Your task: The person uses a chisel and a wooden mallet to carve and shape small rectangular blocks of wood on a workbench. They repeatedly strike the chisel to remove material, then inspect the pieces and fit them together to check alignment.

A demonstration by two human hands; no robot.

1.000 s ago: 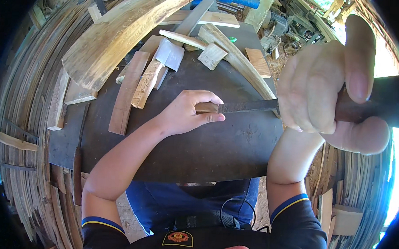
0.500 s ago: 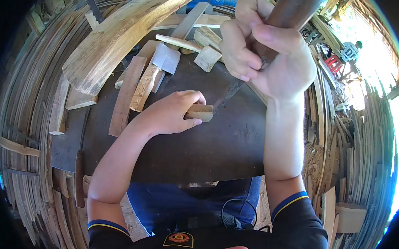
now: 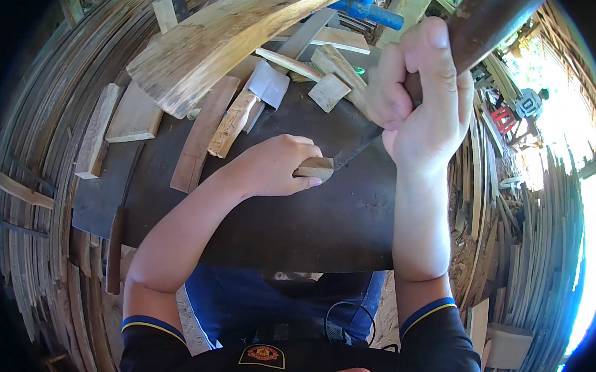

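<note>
My left hand (image 3: pixel 272 165) is closed around a small wooden block (image 3: pixel 317 165) over the dark table top (image 3: pixel 276 231); the block's squared end sticks out past my fingers. My right hand (image 3: pixel 431 102), raised to the right, grips a tool by its thick brown wooden handle (image 3: pixel 494 28). Out of that fist a narrow dark metal blade (image 3: pixel 357 147) slants down to the left. Its tip meets the block's right end or lies just behind it; I cannot tell which. Fingers hide part of the block.
A big curved timber (image 3: pixel 231 40) reaches over the table's far left. Behind my left hand lie wooden pieces (image 3: pixel 204 132) and a grey sheet (image 3: pixel 270 84). Another wooden-handled tool (image 3: pixel 115 251) rests at the left edge. Strips of wood (image 3: pixel 534 263) flank both sides. A person (image 3: pixel 530 103) is far right.
The view has shifted slightly. My right hand has turned and drawn a little away to the right with the tool. My left hand keeps its hold on the wooden block.
</note>
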